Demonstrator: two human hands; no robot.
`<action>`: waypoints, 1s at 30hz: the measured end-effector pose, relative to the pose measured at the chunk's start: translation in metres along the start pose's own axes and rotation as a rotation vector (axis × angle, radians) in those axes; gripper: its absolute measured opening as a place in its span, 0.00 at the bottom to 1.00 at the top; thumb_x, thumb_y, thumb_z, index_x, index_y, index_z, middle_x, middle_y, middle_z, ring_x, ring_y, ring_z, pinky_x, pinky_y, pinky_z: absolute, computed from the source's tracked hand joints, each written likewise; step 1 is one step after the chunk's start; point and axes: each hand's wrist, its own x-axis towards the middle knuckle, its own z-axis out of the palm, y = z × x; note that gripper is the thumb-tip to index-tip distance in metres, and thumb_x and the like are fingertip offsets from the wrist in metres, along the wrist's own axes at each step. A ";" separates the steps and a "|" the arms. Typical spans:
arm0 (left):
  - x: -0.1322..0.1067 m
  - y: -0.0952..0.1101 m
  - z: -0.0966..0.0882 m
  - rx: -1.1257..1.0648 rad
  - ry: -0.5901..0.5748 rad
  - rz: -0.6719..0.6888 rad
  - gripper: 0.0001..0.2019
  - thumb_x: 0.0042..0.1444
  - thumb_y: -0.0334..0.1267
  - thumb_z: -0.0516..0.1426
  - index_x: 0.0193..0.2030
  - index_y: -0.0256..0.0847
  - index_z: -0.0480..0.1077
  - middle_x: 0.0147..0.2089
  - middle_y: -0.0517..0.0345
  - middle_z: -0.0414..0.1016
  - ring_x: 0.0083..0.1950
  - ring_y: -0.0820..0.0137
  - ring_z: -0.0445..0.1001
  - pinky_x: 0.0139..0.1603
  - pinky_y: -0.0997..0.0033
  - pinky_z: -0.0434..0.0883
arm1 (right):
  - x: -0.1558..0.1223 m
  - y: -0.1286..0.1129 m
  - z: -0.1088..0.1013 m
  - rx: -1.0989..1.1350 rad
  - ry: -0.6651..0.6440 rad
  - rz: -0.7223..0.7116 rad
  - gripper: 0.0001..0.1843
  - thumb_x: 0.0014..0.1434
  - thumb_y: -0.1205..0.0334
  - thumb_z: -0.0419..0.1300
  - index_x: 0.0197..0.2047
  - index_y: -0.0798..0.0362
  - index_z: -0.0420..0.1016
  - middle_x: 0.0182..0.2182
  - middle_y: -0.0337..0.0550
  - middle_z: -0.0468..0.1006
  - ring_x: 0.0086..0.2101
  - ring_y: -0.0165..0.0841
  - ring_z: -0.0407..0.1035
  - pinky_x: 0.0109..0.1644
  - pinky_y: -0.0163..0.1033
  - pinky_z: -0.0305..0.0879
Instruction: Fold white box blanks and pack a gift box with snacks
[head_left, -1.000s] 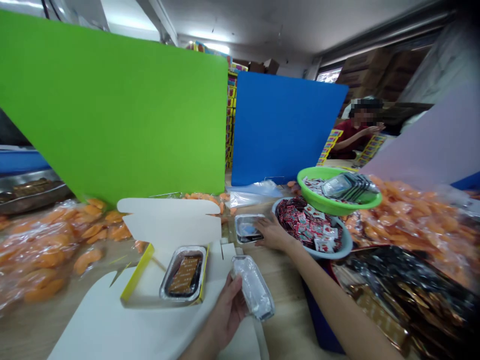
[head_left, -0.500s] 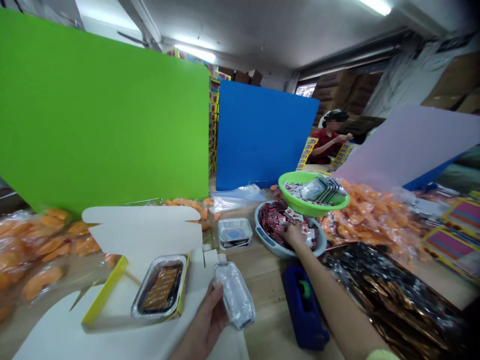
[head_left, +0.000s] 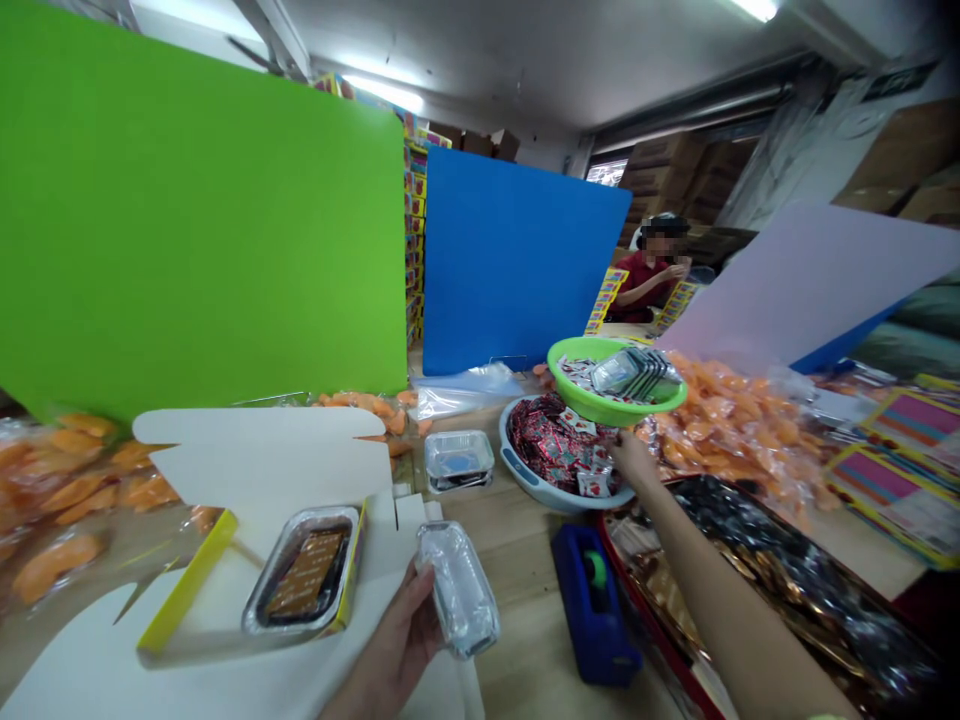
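Gripping an oblong foil tray (head_left: 459,592), left fingers (head_left: 418,592) curled; right fingers (head_left: 622,446), hold unclear, beside round plastic basin (head_left: 537,487)

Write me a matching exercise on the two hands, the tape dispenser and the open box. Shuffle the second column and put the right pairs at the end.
1. Left hand
2. Right hand
3. Tape dispenser
4. Open box

A. Blue, with a green ring
B. Holding a silvery tray
C. Has a foil tray inside
D. By the right side of the light-blue basin

Pairs: 1-B; 2-D; 3-A; 4-C
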 end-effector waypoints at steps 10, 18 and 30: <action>-0.001 0.000 0.002 0.039 0.020 0.009 0.18 0.50 0.38 0.60 0.48 0.41 0.65 0.41 0.57 0.74 0.37 0.70 0.73 0.39 0.70 0.70 | -0.022 0.017 0.009 -0.044 0.140 -0.087 0.08 0.51 0.60 0.55 0.25 0.54 0.71 0.34 0.50 0.71 0.40 0.44 0.60 0.40 0.45 0.52; -0.005 0.000 0.006 0.061 -0.025 0.026 0.16 0.51 0.39 0.59 0.47 0.43 0.65 0.40 0.59 0.74 0.36 0.72 0.73 0.38 0.72 0.70 | -0.033 -0.055 -0.013 0.181 0.192 -0.369 0.09 0.54 0.58 0.53 0.32 0.56 0.68 0.32 0.46 0.70 0.36 0.35 0.61 0.38 0.37 0.55; -0.004 0.003 0.008 0.087 -0.117 0.047 0.19 0.52 0.41 0.57 0.51 0.44 0.63 0.48 0.55 0.73 0.48 0.65 0.71 0.47 0.69 0.67 | -0.061 -0.206 0.033 0.181 -0.122 -0.846 0.15 0.54 0.63 0.56 0.47 0.50 0.68 0.37 0.42 0.75 0.41 0.36 0.64 0.43 0.39 0.52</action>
